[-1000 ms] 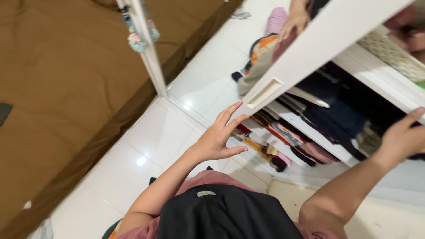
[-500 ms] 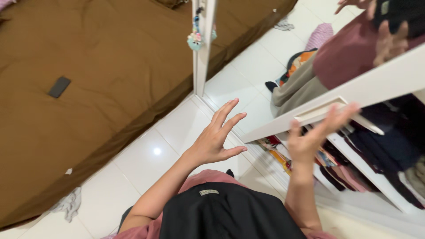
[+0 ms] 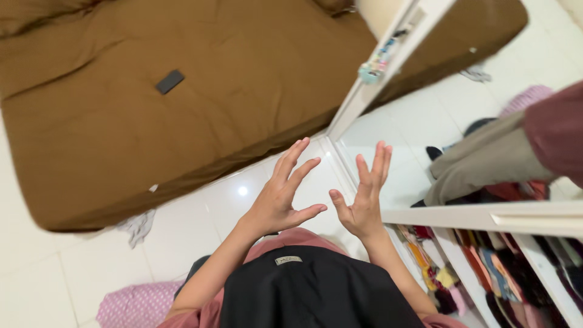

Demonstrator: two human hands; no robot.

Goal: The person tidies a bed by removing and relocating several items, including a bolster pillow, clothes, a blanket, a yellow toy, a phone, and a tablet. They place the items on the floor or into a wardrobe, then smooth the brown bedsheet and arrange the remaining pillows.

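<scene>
My left hand (image 3: 280, 194) and my right hand (image 3: 364, 197) are raised side by side in front of me, fingers spread, palms facing each other, holding nothing. They hover above the white tiled floor (image 3: 200, 218), a short gap between them. Just right of my right hand stands a white mirrored wardrobe door (image 3: 461, 121), its lower edge (image 3: 486, 215) close to my wrist. Below it are wardrobe shelves with folded clothes (image 3: 486, 267). I wear a black top over a pink-red garment (image 3: 303, 285).
A large brown mattress (image 3: 182, 109) lies on the floor to the left, with a small dark flat device (image 3: 169, 81) on it. A crumpled cloth (image 3: 138, 226) lies by the mattress edge. A pink patterned cloth (image 3: 136, 304) is at bottom left.
My right hand came away from the wardrobe shelves and swung left to sit beside my left hand. The view turned left, showing more of the mattress.
</scene>
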